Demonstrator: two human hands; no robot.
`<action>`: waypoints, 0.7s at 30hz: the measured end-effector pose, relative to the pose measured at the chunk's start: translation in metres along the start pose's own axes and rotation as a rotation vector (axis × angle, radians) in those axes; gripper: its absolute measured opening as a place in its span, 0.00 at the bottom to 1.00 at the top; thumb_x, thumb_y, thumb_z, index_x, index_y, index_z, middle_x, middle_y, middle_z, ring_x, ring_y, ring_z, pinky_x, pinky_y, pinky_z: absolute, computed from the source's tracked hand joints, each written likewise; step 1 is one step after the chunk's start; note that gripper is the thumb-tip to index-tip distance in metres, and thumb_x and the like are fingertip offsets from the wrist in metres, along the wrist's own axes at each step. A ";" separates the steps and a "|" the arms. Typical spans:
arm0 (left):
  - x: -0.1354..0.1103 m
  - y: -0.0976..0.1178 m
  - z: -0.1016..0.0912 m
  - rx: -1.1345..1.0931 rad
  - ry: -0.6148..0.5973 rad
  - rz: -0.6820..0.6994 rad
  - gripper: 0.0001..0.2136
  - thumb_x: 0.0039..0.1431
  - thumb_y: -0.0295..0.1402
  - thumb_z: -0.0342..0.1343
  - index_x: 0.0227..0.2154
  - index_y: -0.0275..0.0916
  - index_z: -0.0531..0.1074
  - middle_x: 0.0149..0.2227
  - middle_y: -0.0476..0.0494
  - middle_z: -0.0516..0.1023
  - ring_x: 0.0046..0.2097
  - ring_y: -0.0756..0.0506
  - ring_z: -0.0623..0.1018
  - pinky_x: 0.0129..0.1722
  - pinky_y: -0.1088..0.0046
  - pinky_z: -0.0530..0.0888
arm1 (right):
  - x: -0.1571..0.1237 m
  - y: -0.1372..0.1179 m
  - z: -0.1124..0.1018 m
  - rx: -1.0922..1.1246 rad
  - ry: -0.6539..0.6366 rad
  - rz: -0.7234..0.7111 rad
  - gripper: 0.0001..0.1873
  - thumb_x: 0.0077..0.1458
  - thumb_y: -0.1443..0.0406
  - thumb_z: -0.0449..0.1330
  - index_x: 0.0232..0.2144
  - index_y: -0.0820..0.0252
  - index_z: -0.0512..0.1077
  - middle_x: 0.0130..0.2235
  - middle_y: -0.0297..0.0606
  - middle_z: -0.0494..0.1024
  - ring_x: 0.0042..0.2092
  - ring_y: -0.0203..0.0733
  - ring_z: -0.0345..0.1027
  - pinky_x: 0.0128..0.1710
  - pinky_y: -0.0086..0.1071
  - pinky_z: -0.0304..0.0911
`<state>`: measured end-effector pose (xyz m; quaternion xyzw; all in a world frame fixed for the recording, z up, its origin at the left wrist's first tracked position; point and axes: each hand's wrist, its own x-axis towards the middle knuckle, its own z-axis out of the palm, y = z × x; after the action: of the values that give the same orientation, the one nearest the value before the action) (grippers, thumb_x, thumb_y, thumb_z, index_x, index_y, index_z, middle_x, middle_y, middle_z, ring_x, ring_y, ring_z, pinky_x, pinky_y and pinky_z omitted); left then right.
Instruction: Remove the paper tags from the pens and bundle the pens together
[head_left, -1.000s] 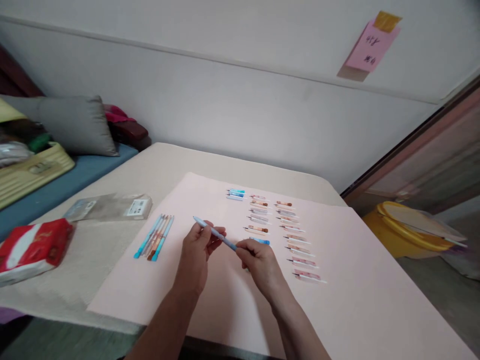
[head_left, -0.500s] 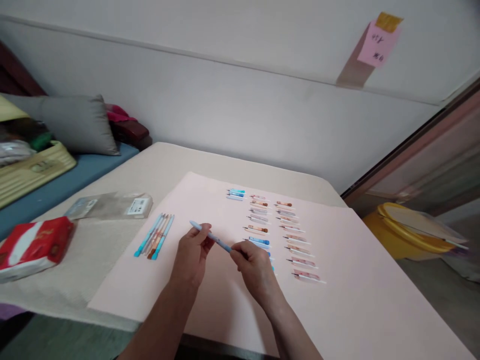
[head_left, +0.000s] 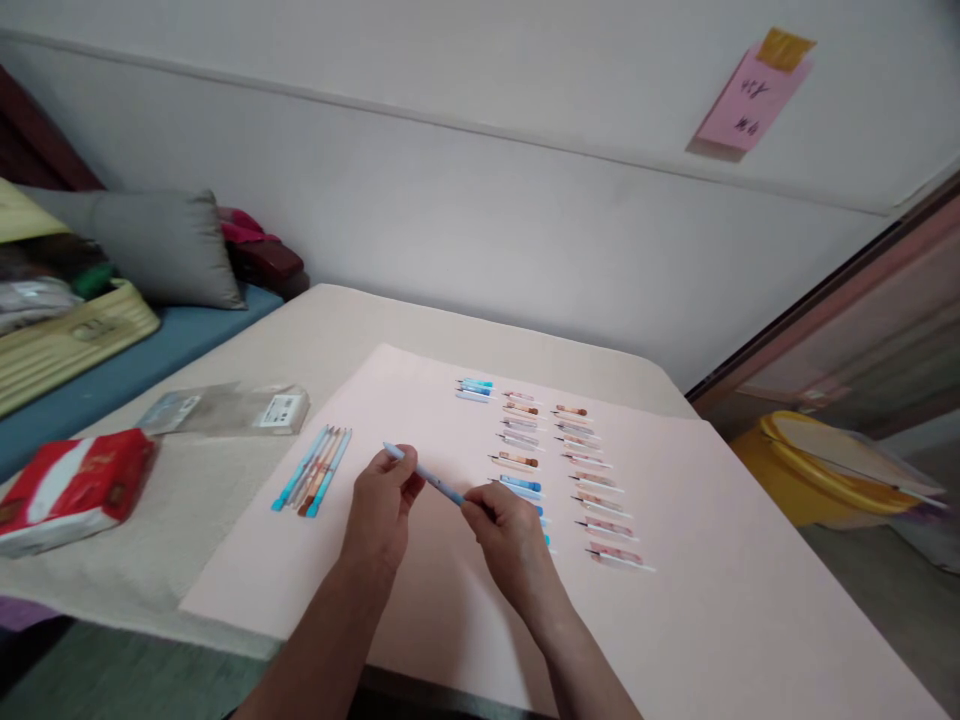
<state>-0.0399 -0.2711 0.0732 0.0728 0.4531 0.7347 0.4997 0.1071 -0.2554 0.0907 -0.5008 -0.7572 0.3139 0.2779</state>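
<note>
A light blue pen (head_left: 439, 484) slants between my two hands above the pink sheet (head_left: 450, 600). My left hand (head_left: 382, 500) pinches it near its pale tip end, which points up and left. The other end is in the closed fingers of my right hand (head_left: 510, 525), which cover it. Left of my hands lies a group of several pens (head_left: 315, 470), side by side, with blue and brown ends. To the right are columns of pen parts and thin refills (head_left: 517, 460), partly hidden behind my right hand. Farther back lie a few blue pen parts (head_left: 474, 390).
A clear plastic sleeve (head_left: 232, 410) with a label and a red-and-white packet (head_left: 82, 485) lie at the table's left. Beyond are a cream basket (head_left: 90, 325) and a grey cushion (head_left: 165, 245). A yellow bucket (head_left: 787, 480) stands right of the table. A pink note (head_left: 754, 95) hangs on the wall.
My hands hold the same pen in nearly the same pose. The view has shifted slightly, and the pink note on the wall has swung closer to it.
</note>
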 end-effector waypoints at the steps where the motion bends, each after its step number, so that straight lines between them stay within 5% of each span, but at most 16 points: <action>1: 0.000 0.001 0.000 -0.008 -0.014 0.002 0.08 0.46 0.27 0.61 0.31 0.35 0.70 0.30 0.47 0.72 0.34 0.51 0.73 0.40 0.71 0.71 | 0.000 0.000 0.000 0.000 0.002 -0.001 0.09 0.51 0.69 0.53 0.24 0.58 0.72 0.26 0.34 0.74 0.29 0.37 0.66 0.28 0.27 0.56; 5: -0.001 0.004 0.002 -0.026 -0.041 -0.016 0.11 0.46 0.24 0.59 0.35 0.35 0.70 0.35 0.38 0.76 0.40 0.45 0.76 0.43 0.64 0.71 | 0.001 0.001 -0.002 -0.012 0.020 -0.005 0.09 0.51 0.69 0.53 0.24 0.59 0.72 0.27 0.35 0.74 0.29 0.37 0.66 0.27 0.27 0.56; 11: 0.001 0.003 0.001 0.057 0.027 0.008 0.07 0.45 0.32 0.62 0.28 0.37 0.71 0.31 0.49 0.72 0.35 0.52 0.73 0.38 0.74 0.70 | 0.000 0.000 0.000 -0.033 0.011 -0.013 0.08 0.52 0.69 0.53 0.25 0.58 0.72 0.28 0.35 0.74 0.30 0.37 0.66 0.28 0.28 0.55; 16: 0.004 0.003 -0.002 0.006 -0.017 0.020 0.13 0.44 0.24 0.61 0.36 0.35 0.72 0.34 0.40 0.75 0.39 0.46 0.75 0.42 0.66 0.72 | 0.001 0.001 -0.001 -0.040 0.021 -0.013 0.09 0.51 0.69 0.53 0.24 0.59 0.72 0.28 0.36 0.74 0.30 0.37 0.66 0.28 0.28 0.55; 21: 0.003 0.003 -0.001 0.082 0.007 0.016 0.11 0.46 0.32 0.62 0.34 0.37 0.72 0.35 0.44 0.75 0.38 0.50 0.74 0.39 0.73 0.71 | 0.000 0.001 -0.001 -0.040 0.014 -0.008 0.09 0.52 0.69 0.52 0.25 0.59 0.72 0.28 0.35 0.74 0.31 0.37 0.66 0.28 0.28 0.55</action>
<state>-0.0436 -0.2693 0.0738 0.0942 0.4842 0.7195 0.4889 0.1085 -0.2546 0.0905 -0.5055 -0.7634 0.2939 0.2744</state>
